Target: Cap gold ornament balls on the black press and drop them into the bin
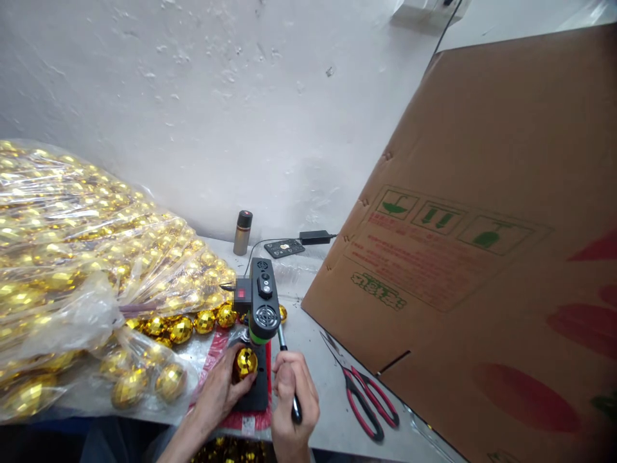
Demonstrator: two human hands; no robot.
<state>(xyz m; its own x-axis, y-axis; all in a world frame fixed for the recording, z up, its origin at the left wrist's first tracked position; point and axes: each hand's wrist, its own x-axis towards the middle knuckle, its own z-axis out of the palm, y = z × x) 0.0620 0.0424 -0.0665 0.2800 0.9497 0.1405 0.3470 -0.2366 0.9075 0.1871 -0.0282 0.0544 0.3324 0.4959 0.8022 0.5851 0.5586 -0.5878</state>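
A shiny gold ball ornament (246,363) with a faceted surface is gripped between the thumb and fingers of my left hand (222,381). It sits under the head of a small black bench press (264,302), over the black base (254,400). My right hand (295,400) is wrapped round the black-gripped lever handle (296,411) at the press's right side. Under the press lies a red plastic sheet (215,350). More gold balls (204,321) lie just behind and to the left of my left hand.
A large clear bag (96,238) of gold balls fills the left. Red-handled scissors (364,392) lie right of my right hand, beside a big cardboard box (457,257). Behind the press are a dark-capped bottle (242,233), a phone (284,248) and a black power adapter (313,237).
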